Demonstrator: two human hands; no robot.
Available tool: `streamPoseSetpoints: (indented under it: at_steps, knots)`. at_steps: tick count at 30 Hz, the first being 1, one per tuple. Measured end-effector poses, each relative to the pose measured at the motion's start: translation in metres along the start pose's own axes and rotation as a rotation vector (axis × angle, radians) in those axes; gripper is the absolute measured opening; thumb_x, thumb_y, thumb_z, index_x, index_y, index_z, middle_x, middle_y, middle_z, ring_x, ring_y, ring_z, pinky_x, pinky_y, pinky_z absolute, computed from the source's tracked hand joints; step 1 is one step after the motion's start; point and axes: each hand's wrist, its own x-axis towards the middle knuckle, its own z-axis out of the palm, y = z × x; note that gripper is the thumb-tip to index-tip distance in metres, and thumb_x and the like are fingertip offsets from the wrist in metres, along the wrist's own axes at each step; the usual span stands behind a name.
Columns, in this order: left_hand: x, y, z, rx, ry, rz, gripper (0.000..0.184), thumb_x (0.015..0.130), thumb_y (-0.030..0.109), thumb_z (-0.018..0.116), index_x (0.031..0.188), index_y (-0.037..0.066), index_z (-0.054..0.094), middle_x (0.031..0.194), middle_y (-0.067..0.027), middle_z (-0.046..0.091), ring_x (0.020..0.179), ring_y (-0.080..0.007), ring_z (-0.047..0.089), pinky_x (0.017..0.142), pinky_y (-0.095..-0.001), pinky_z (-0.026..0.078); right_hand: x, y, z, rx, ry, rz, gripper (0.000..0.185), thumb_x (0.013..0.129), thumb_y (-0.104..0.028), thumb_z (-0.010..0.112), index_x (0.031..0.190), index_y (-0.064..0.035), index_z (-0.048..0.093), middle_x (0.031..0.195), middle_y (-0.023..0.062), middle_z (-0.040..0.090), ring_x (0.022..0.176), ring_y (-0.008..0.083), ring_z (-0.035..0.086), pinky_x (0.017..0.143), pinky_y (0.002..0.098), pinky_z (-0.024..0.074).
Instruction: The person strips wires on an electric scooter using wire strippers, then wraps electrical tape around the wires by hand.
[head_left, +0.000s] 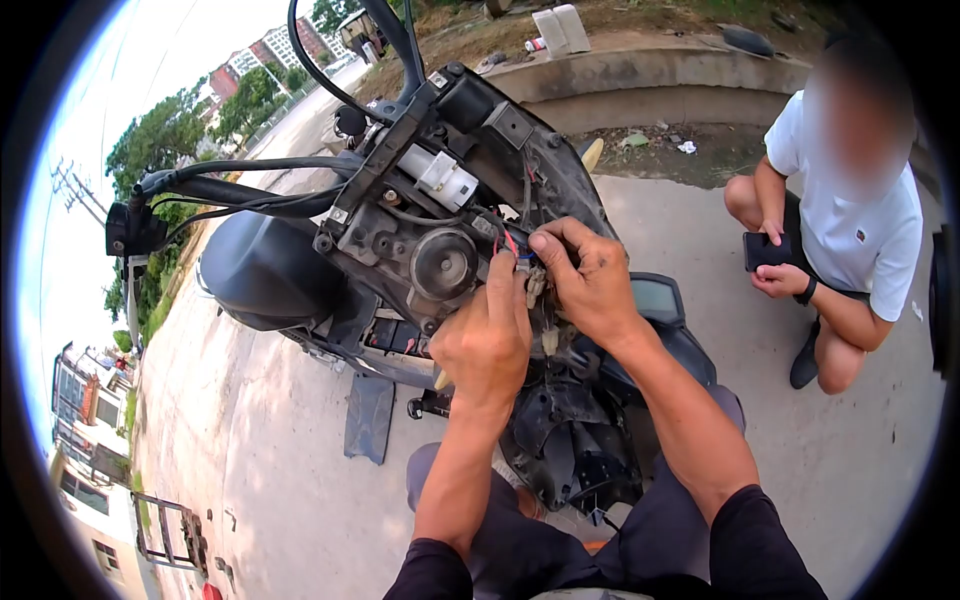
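The opened front of a scooter is before me, its inner parts exposed. My left hand is closed, with thumb and forefinger pinching thin red and blue wires. Close beside it, my right hand is also closed on the wires, fingertips curled over them. Where exactly each fingertip grips is partly hidden. Pale plug connectors hang just below the hands. Left of the wires sits a round black horn, and above it a white cylindrical part.
Handlebar tubes and cables stick out at upper left, the seat behind them. A black plastic housing hangs between my knees. A flat dark panel lies on the concrete. At right, a person crouches with a phone.
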Motion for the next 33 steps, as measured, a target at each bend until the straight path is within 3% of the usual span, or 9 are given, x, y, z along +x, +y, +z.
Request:
streamPoseSetpoints:
  at_steps: [3, 9, 18, 24, 30, 33]
  knots:
    - [-0.002, -0.003, 0.001, 0.024, 0.002, 0.038, 0.035, 0.096, 0.011, 0.082, 0.129, 0.009, 0.073, 0.076, -0.0086, 0.077, 0.055, -0.0261, 0.07, 0.052, -0.0376, 0.051, -0.002, -0.005, 0.0, 0.009, -0.018, -0.026, 0.029, 0.106, -0.028, 0.073, 0.106, 0.0008, 0.076, 0.085, 0.021, 0.075, 0.073, 0.0349, 0.073, 0.069, 0.0405, 0.0547]
    - [0.0, -0.001, 0.003, -0.003, 0.057, -0.002, 0.032, 0.096, 0.006, 0.079, 0.128, 0.009, 0.075, 0.081, -0.0118, 0.079, 0.057, -0.0267, 0.072, 0.052, -0.0382, 0.051, -0.003, -0.003, 0.003, -0.025, 0.022, -0.121, 0.021, 0.103, -0.021, 0.075, 0.104, -0.0006, 0.075, 0.084, 0.0188, 0.075, 0.074, 0.0346, 0.075, 0.068, 0.0411, 0.056]
    - [0.001, -0.003, 0.01, -0.001, 0.115, -0.014, 0.017, 0.097, 0.007, 0.08, 0.114, 0.008, 0.077, 0.075, -0.0111, 0.077, 0.055, -0.0253, 0.071, 0.051, -0.0367, 0.051, -0.003, -0.002, 0.004, -0.157, 0.075, -0.225, 0.013, 0.103, -0.016, 0.072, 0.102, -0.0033, 0.072, 0.082, 0.0178, 0.075, 0.076, 0.0399, 0.074, 0.066, 0.0472, 0.0564]
    - [0.0, -0.003, 0.014, -0.032, 0.129, -0.071, 0.016, 0.099, 0.008, 0.079, 0.115, 0.007, 0.077, 0.069, -0.0107, 0.074, 0.053, -0.0254, 0.07, 0.05, -0.0373, 0.05, -0.003, -0.002, 0.008, -0.221, 0.06, -0.234, 0.015, 0.105, -0.018, 0.07, 0.101, -0.0036, 0.07, 0.082, 0.0188, 0.074, 0.077, 0.0411, 0.074, 0.066, 0.0489, 0.056]
    - [-0.002, -0.007, 0.015, -0.033, 0.126, -0.041, 0.016, 0.099, 0.009, 0.079, 0.114, 0.006, 0.077, 0.069, -0.0106, 0.073, 0.053, -0.0255, 0.07, 0.051, -0.0364, 0.051, -0.006, -0.007, 0.004, -0.021, -0.038, -0.074, 0.018, 0.105, -0.019, 0.071, 0.105, -0.0009, 0.071, 0.081, 0.0187, 0.074, 0.078, 0.0396, 0.075, 0.068, 0.0466, 0.0565]
    - [-0.002, -0.008, 0.016, -0.045, 0.149, -0.018, 0.017, 0.098, 0.009, 0.08, 0.114, 0.005, 0.076, 0.069, -0.0103, 0.073, 0.053, -0.0247, 0.07, 0.051, -0.0359, 0.051, -0.007, -0.002, 0.006, -0.017, -0.001, -0.179, 0.018, 0.104, -0.018, 0.071, 0.106, 0.0001, 0.071, 0.082, 0.0184, 0.075, 0.079, 0.0389, 0.076, 0.07, 0.0458, 0.0567]
